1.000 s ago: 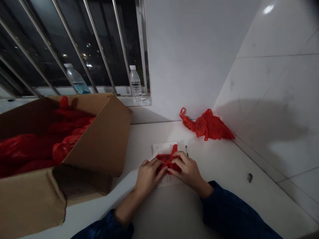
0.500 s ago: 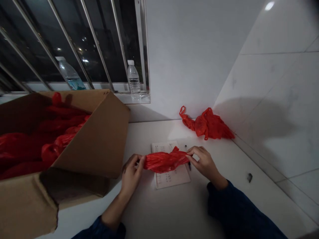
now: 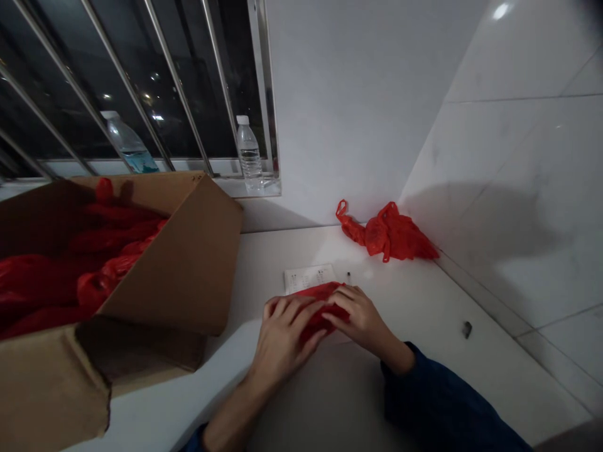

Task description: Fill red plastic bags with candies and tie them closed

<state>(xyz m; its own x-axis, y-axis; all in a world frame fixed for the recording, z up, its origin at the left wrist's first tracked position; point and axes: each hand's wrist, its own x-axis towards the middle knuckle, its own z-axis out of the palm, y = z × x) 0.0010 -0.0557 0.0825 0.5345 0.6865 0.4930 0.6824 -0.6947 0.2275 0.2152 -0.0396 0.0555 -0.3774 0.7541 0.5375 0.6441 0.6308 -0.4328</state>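
Observation:
My left hand (image 3: pixel 282 336) and my right hand (image 3: pixel 357 318) meet over a small red plastic bag (image 3: pixel 318 299) on the white counter. Both hands have their fingers curled onto the bag and press it down between them. The bag lies bunched on a printed paper sheet (image 3: pixel 307 277), and only its top shows past my fingers. A small dark pen (image 3: pixel 349 276) lies just beyond my right hand.
A large open cardboard box (image 3: pixel 188 270) full of red bags (image 3: pixel 70 263) stands at the left. Another crumpled red bag (image 3: pixel 389 233) lies by the back wall. Two water bottles (image 3: pixel 248 154) stand on the barred window sill. A tiled wall rises at the right.
Half a second ago my hands held the bag stretched out between them. They have now come together and folded it into a small bundle over the paper.

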